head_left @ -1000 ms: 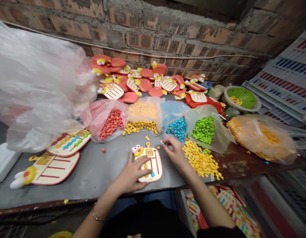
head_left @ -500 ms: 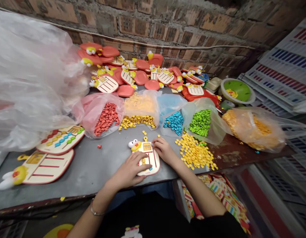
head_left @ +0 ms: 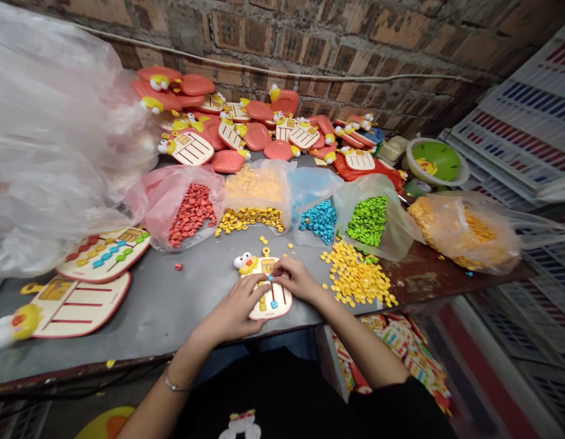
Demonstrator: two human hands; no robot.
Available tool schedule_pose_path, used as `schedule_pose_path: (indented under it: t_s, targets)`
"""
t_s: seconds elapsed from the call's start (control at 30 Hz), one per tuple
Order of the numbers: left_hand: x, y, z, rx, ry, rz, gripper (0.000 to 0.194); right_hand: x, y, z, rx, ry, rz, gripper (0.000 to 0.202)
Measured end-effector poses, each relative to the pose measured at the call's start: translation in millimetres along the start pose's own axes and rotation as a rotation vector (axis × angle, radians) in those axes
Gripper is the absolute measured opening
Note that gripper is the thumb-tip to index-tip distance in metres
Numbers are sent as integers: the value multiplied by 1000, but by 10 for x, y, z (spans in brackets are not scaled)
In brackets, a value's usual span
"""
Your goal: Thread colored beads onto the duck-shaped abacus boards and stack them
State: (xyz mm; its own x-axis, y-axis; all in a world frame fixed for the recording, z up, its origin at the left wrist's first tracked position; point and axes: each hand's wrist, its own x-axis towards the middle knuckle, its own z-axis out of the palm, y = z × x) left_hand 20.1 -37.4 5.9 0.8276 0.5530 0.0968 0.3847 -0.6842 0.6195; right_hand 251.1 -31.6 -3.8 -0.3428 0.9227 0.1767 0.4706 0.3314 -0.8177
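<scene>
A cream toy board [head_left: 283, 299] with a duck-like head and slots lies on the table in front of me. Yellow beads and a blue bead [head_left: 273, 304] sit in its slots. My left hand [head_left: 240, 303] grips the board's left side, thumb at the lower edge, fingers bent over the top. My right hand [head_left: 297, 279] pinches another blue bead [head_left: 270, 278] above the upper slots, its fingertips close to my left index finger. The left hand covers the board's left slots.
Behind the board stand open bags of red beads [head_left: 193, 213], gold beads [head_left: 252, 218], blue beads [head_left: 319, 221] and green beads [head_left: 368, 221]. Loose yellow pieces [head_left: 358, 275] are heaped at right. A filled board [head_left: 106, 253] and a bare-slotted board [head_left: 83, 311] lie left.
My right hand has moved left over the board, bringing a blue bead to the upper slots. My left fingers have shifted up, uncovering the lower blue bead.
</scene>
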Motion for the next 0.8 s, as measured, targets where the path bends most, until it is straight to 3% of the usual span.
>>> schedule_pose_path:
  t_s: [0.1, 0.17, 0.2, 0.27, 0.33, 0.37, 0.47, 0.57, 0.63, 0.8]
  targets:
    - [-8, -6, 17, -5, 28, -21, 73, -15, -38, -68, 103, -205, -56, 24]
    - [-17, -4, 18, 17, 29, -25, 71, -66, -16, -214, 154, -259, -43, 28]
    - [-22, -2, 15, 33, 25, -24, 68, -93, 20, -313, 149, -196, -11, 26]
    - [-28, 3, 6, 64, 18, -9, 59, -123, 144, -537, 20, 74, 79, 17]
    - [-29, 2, 0, 85, 17, 16, 53, -95, 305, -751, -256, 336, 168, 11]
    - [-28, 0, -2, 91, 17, 28, 52, -55, 386, -837, -413, 393, 211, 10]
    - [-21, -12, 0, 97, 20, 45, 51, 127, 565, -980, -800, 305, 339, 9]
    - [-21, -20, 5, 87, 16, 37, 53, 286, 615, -998, -959, 171, 386, 11]
    - [-28, -21, 7, 76, 15, 30, 54, 311, 582, -980, -905, 176, 340, 13]
    - [-39, -20, 6, 55, 13, 23, 54, 131, 329, -748, -461, 259, 77, 13]
